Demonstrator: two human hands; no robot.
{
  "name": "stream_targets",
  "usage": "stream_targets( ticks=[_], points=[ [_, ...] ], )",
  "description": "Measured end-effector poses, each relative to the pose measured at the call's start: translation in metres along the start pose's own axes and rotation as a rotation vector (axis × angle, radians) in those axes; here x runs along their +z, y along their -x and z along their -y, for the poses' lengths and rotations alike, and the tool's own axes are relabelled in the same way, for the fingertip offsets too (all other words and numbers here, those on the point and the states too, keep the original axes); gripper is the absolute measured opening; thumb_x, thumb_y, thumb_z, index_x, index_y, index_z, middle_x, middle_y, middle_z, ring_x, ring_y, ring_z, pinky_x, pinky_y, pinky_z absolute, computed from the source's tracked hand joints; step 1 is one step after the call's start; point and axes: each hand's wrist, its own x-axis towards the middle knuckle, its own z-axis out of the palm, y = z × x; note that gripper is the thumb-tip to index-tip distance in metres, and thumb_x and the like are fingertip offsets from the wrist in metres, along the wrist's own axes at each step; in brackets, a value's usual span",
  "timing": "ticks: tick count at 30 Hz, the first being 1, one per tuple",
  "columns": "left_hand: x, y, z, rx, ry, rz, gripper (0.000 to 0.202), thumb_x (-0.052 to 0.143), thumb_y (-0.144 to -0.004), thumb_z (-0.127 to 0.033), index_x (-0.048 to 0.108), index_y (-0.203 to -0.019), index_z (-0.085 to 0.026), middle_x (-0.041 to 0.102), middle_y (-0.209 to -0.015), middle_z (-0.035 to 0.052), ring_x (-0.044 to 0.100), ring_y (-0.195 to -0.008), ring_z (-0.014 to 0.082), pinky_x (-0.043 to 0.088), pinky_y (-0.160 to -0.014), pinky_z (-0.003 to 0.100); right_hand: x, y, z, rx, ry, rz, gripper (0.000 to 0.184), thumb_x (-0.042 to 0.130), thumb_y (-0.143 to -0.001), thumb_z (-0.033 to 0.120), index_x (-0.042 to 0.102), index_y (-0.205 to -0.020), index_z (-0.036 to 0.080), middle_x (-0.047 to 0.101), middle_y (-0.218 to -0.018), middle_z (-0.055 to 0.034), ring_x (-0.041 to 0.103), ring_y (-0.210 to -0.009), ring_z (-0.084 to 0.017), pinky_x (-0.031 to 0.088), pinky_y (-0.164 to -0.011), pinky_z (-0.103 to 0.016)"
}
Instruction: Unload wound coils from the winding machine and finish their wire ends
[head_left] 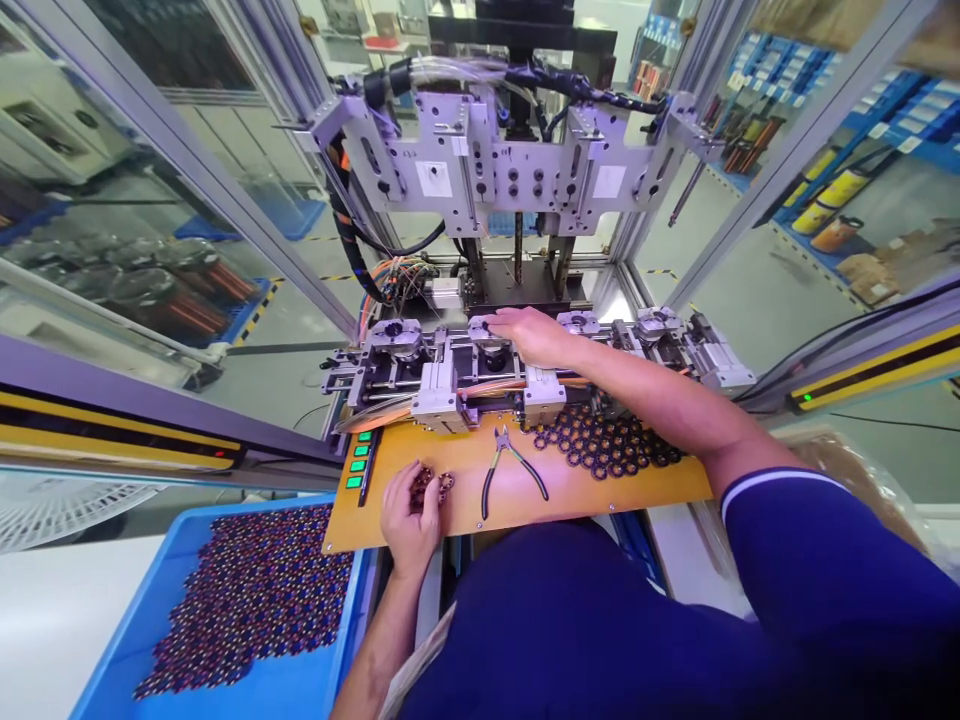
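Note:
My left hand [411,518] rests at the left of the orange-brown board, its fingers curled around several small dark ring-shaped parts [445,486] with coppery edges. My right hand [536,336] reaches across the machine to the second round fixture [487,352] from the left. Its fingers are stretched over the top of that fixture, and its thumb is hidden. Between the hands, a pair of cutting pliers [513,470] lies on the board with its handles spread toward me. Many black rings [611,445] lie loose under my right forearm.
A blue tray [300,680] at lower left holds many dark parts in rows. Green-lit buttons [358,467] line the board's left end [345,525]. Above the fixtures hangs a metal machine head [495,165]. Frame posts and yellow-black light bars [885,370] flank both sides.

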Motion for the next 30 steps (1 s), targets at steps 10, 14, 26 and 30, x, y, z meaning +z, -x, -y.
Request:
stream_targets(
  ticks=[10,14,26,30],
  points=[
    [-0.033,0.007,-0.042,0.106,0.004,0.02,0.029,0.065,-0.09,-0.022,0.063,-0.119,-0.019,0.071,-0.116,0.0135,0.066,-0.11,0.0265,0.051,-0.099,0.047,0.0,-0.001,0.008,0.084,0.006,0.03,0.051,0.049,-0.078,-0.007,0.066,-0.124,0.01,0.057,-0.144,-0.0133,0.045,-0.14,-0.029,0.042,-0.11,-0.047],
    [-0.012,-0.006,-0.064,0.217,0.036,0.186,0.025,0.063,-0.091,-0.025,0.065,-0.116,-0.02,0.075,-0.106,0.0102,0.07,-0.099,0.0247,0.055,-0.092,0.042,0.008,-0.002,0.008,0.11,-0.015,0.017,0.052,0.05,-0.073,-0.008,0.069,-0.118,0.008,0.061,-0.14,-0.015,0.05,-0.136,-0.027,0.043,-0.11,-0.042],
    [0.102,-0.021,-0.092,0.21,-0.001,0.656,0.024,0.063,-0.092,-0.036,0.067,-0.104,-0.016,0.069,-0.103,0.0076,0.064,-0.101,0.0234,0.05,-0.094,0.047,-0.011,0.088,0.07,0.194,-0.233,-0.519,0.041,0.04,-0.095,0.009,0.065,-0.128,0.01,0.059,-0.142,-0.0142,0.054,-0.134,-0.021,0.043,-0.116,-0.043],
    [0.105,-0.02,-0.091,0.119,0.088,0.695,0.024,0.063,-0.092,-0.039,0.066,-0.095,-0.015,0.068,-0.101,0.0058,0.063,-0.101,0.0219,0.049,-0.095,0.047,0.002,0.159,0.095,0.287,-0.395,-0.617,0.034,0.047,-0.096,0.015,0.07,-0.121,0.018,0.066,-0.133,-0.0118,0.063,-0.124,-0.022,0.051,-0.11,-0.043]
  ],
)
